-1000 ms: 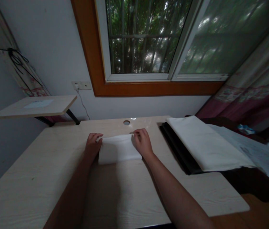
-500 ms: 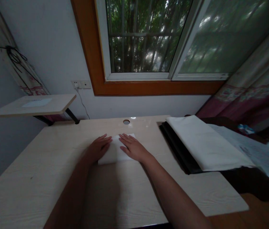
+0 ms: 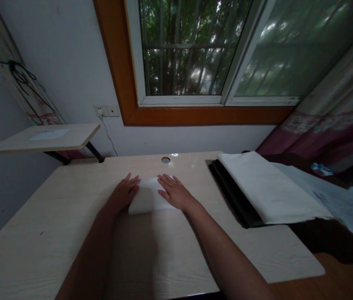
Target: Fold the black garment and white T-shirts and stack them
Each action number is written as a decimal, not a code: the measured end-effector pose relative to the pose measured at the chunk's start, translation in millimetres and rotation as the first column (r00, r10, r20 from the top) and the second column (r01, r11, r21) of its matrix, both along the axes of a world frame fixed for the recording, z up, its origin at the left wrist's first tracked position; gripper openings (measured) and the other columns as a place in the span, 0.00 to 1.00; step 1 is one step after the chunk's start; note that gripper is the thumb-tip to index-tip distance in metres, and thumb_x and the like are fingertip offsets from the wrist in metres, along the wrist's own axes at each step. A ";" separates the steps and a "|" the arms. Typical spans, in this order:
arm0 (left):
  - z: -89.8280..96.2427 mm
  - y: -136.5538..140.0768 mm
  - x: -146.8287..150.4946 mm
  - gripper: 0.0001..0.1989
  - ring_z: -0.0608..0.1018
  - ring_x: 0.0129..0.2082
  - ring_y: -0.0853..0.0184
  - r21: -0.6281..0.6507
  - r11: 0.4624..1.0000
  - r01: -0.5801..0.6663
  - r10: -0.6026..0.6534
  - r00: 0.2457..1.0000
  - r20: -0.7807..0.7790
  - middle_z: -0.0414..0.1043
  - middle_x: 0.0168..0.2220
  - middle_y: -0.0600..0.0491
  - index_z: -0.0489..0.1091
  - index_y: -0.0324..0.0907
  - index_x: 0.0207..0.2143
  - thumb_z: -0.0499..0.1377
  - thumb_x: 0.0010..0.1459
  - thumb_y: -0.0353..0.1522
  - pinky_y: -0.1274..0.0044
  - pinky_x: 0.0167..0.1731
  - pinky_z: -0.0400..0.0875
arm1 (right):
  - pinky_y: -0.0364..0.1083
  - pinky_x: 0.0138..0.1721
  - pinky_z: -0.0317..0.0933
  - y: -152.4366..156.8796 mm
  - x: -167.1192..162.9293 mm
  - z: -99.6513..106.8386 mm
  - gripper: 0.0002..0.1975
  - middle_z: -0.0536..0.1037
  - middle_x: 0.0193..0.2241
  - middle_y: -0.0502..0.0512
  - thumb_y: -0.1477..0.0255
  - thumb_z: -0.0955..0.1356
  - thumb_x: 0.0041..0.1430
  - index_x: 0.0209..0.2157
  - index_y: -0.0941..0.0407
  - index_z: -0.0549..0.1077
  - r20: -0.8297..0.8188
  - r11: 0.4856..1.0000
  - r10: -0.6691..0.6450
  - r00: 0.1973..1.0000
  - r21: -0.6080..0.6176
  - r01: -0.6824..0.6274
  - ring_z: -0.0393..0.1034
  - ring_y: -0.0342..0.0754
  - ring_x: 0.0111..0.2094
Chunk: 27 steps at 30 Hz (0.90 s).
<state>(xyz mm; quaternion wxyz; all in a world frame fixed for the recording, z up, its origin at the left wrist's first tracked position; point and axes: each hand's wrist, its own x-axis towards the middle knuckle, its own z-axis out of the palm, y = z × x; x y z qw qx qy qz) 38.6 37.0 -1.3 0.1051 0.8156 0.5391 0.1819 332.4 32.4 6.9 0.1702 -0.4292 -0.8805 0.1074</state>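
Note:
A white sheet of paper [image 3: 147, 196], apparently folded, lies flat on the pale wood-grain desk [image 3: 176, 254]. My left hand [image 3: 123, 193] rests at the paper's left edge, its fingers stretched out and partly on the desk. On the right part of the paper my right hand [image 3: 173, 192] lies flat, palm down, fingers extended and the thumb pointing left. Neither hand grips anything. Parts of the paper's left and right edges are hidden under the hands.
To the right, a white sheet [image 3: 266, 187] lies over a black folder-like item [image 3: 231, 193], with more papers [image 3: 341, 196] beyond. A small raised shelf [image 3: 45, 139] stands at the back left. A round cable hole [image 3: 165, 160] sits near the desk's rear edge.
My left hand has slid left, from on the paper to its left edge, baring more of the sheet. My right hand has hardly moved.

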 end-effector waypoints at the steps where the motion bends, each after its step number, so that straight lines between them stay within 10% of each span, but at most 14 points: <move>1: 0.0 0.2 0.0 0.26 0.53 0.72 0.55 0.014 1.000 0.000 0.000 1.000 0.010 0.63 0.67 0.52 0.68 0.44 0.62 0.45 0.71 0.43 0.55 0.68 0.54 | 0.62 0.71 0.42 0.0 -0.1 0.0 0.28 0.57 0.70 0.55 0.57 0.59 0.73 0.70 0.50 0.57 0.000 1.000 0.001 1.000 0.001 -0.001 0.47 0.54 0.72; 16: 5.2 -4.5 3.9 0.26 0.56 0.72 0.57 -0.016 0.997 0.072 -0.070 0.994 0.086 0.65 0.65 0.54 0.68 0.46 0.63 0.44 0.71 0.45 0.57 0.69 0.53 | 0.61 0.70 0.43 2.0 2.3 -2.1 0.29 0.58 0.69 0.57 0.57 0.60 0.72 0.69 0.51 0.59 -0.060 1.000 -0.019 0.998 -0.015 0.018 0.49 0.53 0.71; 27: 1.8 1.4 -7.9 0.27 0.54 0.72 0.57 -0.014 0.999 0.029 -0.028 0.999 0.033 0.66 0.65 0.56 0.70 0.46 0.61 0.44 0.70 0.45 0.58 0.69 0.53 | 0.61 0.70 0.44 14.0 31.1 -11.1 0.24 0.65 0.66 0.58 0.64 0.60 0.72 0.64 0.54 0.67 -0.116 0.951 -0.309 0.944 -0.062 0.303 0.53 0.55 0.70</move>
